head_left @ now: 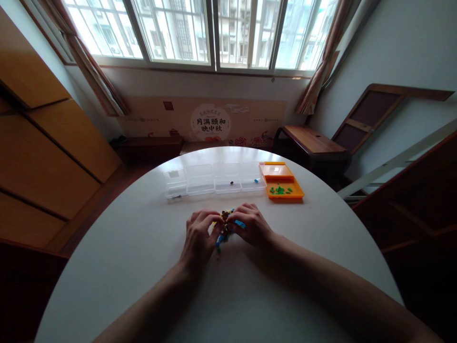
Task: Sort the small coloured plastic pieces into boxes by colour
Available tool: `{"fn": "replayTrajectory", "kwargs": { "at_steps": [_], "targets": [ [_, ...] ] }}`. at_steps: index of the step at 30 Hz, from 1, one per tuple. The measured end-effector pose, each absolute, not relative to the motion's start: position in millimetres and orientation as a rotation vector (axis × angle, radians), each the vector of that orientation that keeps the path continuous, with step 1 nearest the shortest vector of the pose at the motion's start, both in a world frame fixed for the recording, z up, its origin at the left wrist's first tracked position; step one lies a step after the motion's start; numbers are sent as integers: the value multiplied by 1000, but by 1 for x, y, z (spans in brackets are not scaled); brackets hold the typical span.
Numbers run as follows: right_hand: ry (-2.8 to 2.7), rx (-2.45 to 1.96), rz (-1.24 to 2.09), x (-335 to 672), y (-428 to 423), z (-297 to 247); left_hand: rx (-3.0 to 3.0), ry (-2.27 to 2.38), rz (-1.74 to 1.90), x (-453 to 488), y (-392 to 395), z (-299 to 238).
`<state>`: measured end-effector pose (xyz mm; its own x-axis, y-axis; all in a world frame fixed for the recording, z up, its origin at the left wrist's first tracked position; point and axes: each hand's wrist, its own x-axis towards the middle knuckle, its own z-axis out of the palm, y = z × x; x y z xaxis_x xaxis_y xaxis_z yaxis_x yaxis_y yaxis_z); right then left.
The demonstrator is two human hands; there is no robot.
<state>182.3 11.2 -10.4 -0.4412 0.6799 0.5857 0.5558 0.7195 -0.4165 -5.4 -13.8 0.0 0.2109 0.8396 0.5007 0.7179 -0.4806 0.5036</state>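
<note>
A small heap of tiny building bricks [225, 227] in brown, blue, yellow and green lies on the white table between my two hands. From the left, my left hand [203, 232] reaches in with thumb and fingers pinched together at the heap's edge. Opposite it, my right hand [254, 223] has its fingers bent and closed at the heap's blue and brown pieces. The fingertips of both hands nearly meet over the bricks. What is pinched in either hand is too small and too covered to make out.
Beyond the hands stands an open orange box [295, 191] holding several green bricks [280, 190]. Beside it runs a row of clear plastic compartments [200, 185], with a dark brick [232, 183] and a blue brick [256, 181] inside. The round white table [124, 257] ends near a wooden stool [310, 139].
</note>
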Motion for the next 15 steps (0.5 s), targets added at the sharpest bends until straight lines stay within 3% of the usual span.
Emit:
{"fn": "replayTrajectory", "kwargs": {
  "at_steps": [15],
  "targets": [
    [-1962, -1333, 35, 186, 97, 19, 2312, 1570, 1024, -3, -18, 6]
  ]
}}
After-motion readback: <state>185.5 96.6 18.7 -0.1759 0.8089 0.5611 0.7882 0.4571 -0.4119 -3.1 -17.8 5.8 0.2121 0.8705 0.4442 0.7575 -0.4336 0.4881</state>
